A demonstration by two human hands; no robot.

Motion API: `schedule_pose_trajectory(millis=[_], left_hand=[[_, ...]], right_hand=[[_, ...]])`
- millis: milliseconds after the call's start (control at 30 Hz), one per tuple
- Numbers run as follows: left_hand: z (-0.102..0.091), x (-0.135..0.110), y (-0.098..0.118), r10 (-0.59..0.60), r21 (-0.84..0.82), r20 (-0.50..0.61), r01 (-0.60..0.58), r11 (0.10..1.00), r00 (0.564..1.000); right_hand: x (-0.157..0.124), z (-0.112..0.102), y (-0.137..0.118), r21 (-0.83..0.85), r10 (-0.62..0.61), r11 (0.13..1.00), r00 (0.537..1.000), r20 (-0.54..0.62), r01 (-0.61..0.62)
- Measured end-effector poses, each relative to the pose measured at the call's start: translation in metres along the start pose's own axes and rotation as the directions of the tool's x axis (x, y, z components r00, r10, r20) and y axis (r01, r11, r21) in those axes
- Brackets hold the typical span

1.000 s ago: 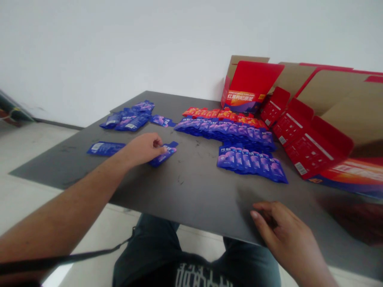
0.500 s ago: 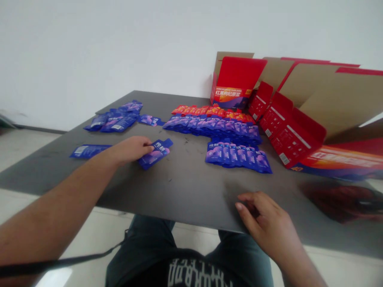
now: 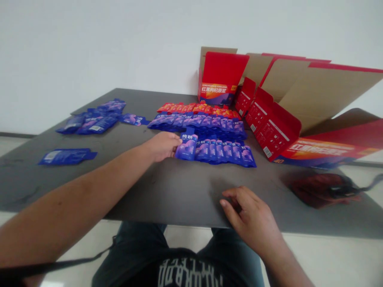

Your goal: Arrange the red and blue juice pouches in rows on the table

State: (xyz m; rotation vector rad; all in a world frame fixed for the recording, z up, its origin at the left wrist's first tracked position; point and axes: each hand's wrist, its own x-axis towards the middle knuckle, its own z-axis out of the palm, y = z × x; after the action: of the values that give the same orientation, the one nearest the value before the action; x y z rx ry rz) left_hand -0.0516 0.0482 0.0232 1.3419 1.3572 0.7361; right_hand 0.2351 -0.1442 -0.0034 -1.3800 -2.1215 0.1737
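Note:
My left hand (image 3: 163, 145) pinches a blue pouch (image 3: 186, 148) with white characters and holds it against the left end of the near row of blue pouches (image 3: 224, 151) on the dark table (image 3: 167, 191). Behind that row lies a longer row of blue pouches (image 3: 197, 121) overlapping a row of red pouches (image 3: 194, 108). My right hand (image 3: 248, 217) rests on the table near its front edge, fingers loosely curled, with nothing in it.
A loose heap of blue pouches (image 3: 91, 119) and a single pouch (image 3: 66, 156) lie at the left. Open red cartons (image 3: 220, 81) and flattened red cartons (image 3: 271, 127) stand at the back right. A dark red bag (image 3: 323, 189) lies at the right. White wall behind.
My left hand has carried the blue pouch rightward from the table's middle to the left end of the near row. The right hand stays put; the camera has turned right.

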Motion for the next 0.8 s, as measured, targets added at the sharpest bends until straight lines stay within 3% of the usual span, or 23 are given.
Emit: schedule_pose_trajectory(millis=[133, 300, 400, 567, 667, 800], left_hand=[[0.016, 0.012, 0.006, -0.071, 0.011, -0.007, 0.071, 0.997, 0.997], [0.023, 0.018, 0.011, -0.137, 0.066, -0.012, 0.137, 0.988, 0.991], [0.022, 0.022, 0.016, -0.134, 0.230, -0.053, 0.143, 0.963, 0.990], [0.020, 0.026, 0.026, -0.086, 0.691, -0.005, 0.065, 0.720, 0.996], [0.021, 0.026, 0.028, -0.076, 0.786, 0.005, 0.043, 0.617, 0.997], [0.024, 0.024, 0.027, -0.039, 0.815, 0.002, 0.021, 0.579, 0.999]], right_hand=[[0.000, 0.000, -0.001, 0.019, 0.001, 1.000, 1.000, 0.003, -0.001], [0.000, -0.001, -0.001, 0.024, -0.008, 1.000, 1.000, 0.009, 0.007], [0.000, -0.001, -0.001, 0.026, -0.007, 1.000, 1.000, 0.010, 0.007], [-0.001, -0.001, -0.001, 0.030, -0.011, 1.000, 1.000, 0.000, 0.011], [-0.001, -0.001, 0.000, 0.034, -0.021, 0.999, 1.000, -0.010, 0.021], [-0.001, -0.001, 0.000, 0.032, -0.022, 0.999, 1.000, -0.013, 0.022]])
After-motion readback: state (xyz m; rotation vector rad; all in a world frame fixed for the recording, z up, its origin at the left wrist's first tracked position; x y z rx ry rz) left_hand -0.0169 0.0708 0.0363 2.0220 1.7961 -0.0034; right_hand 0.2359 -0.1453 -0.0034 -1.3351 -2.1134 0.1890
